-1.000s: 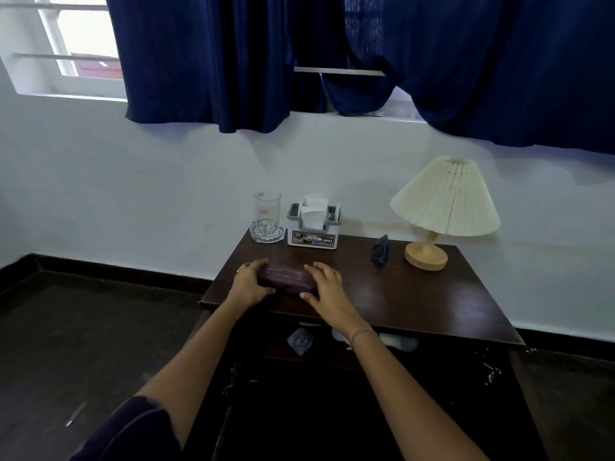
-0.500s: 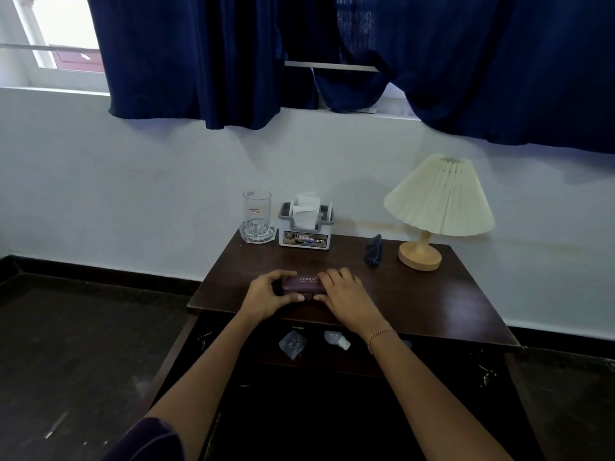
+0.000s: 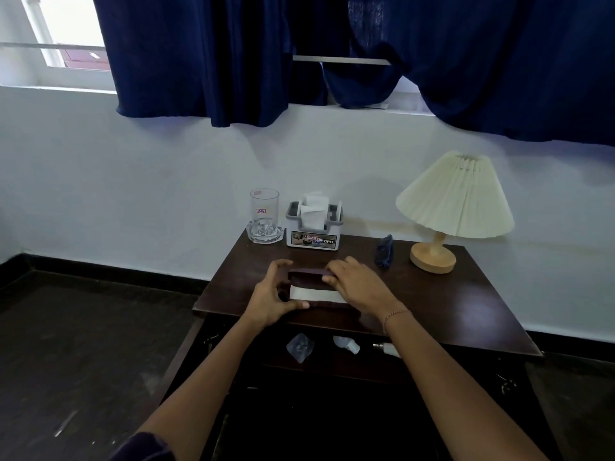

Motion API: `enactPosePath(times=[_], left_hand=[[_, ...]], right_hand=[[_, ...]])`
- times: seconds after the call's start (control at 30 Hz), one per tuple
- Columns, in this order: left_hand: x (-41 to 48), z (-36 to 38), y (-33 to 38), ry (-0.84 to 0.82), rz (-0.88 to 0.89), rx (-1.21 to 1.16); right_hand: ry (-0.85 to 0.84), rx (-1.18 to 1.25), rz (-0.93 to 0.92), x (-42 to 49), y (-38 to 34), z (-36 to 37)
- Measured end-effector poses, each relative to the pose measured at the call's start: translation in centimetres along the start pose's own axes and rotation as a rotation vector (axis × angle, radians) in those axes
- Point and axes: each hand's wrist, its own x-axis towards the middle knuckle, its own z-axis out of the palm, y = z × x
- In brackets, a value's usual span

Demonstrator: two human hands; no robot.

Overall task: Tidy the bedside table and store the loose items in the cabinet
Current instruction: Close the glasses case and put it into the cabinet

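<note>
Now the lid is lifting where a moment ago the dark case [image 3: 311, 289] lay shut, and pale lining is showing. Her left hand [image 3: 273, 299] is curling around the case's left end, thumb along the front, while the right hand [image 3: 357, 286] is gripping the lid's right end. Long axis running left-right, it's sitting on the bedside table [image 3: 449, 304], in front of the tissue holder [image 3: 314, 227].

We reach both bare forearms forward, side by side. Our left hand [image 3: 273, 296] curls, thumb low and fingers arched above, clasping something at its left end. Our right hand [image 3: 357, 286] lies palm down, fingers bent over the top, a thin bracelet [image 3: 396, 315] at the wrist.
</note>
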Motion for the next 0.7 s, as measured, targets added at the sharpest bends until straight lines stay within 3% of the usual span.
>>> enactPosePath(times=[0.43,0.57,0.7], left_hand=[[0.4,0.4,-1.0,-0.010,-0.004,-0.083],[0.5,0.5,-1.1,-0.024,-0.021,-0.090],[0.5,0.5,-1.0,-0.020,-0.015,-0.101]], right_hand=[[0.139,0.518,0.326,2.5,1.6,1.2],[0.312,0.316,0.506,1.8,4.4,1.2],[0.164,0.122,0.742,0.5,6.9,1.4]])
